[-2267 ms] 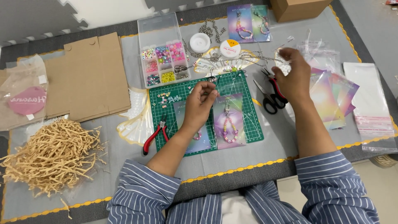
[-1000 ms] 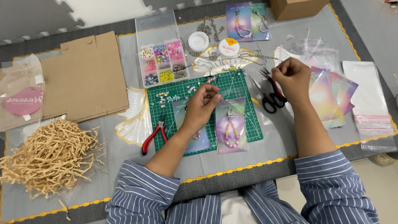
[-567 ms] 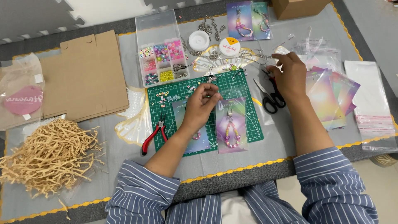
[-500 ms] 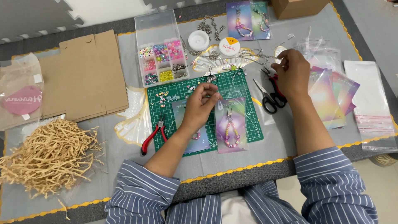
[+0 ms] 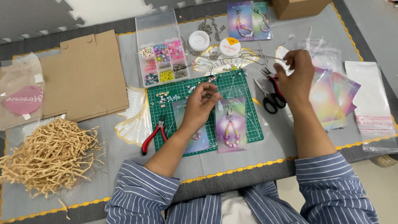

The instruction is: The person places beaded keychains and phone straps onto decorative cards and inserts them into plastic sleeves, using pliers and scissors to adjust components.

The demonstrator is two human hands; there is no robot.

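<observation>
I note blue-and-white striped shirt sleeves, pushed up to mid-forearm on both arms; hands bare, no rings seen.

A cutting mat [image 5: 244, 89] lies mid-desk [image 5: 124, 166], with a bagged keychain card [image 5: 230, 126] on it. The bead box [image 5: 163, 49] sits behind the mat, pliers [image 5: 152, 136] at its left edge, scissors [image 5: 270, 93] just right. Cardboard [image 5: 85, 76] lies far left, with paper shreds [image 5: 47, 155] before it. Cards [image 5: 333, 99] and bags [image 5: 371, 103] lie right.
</observation>
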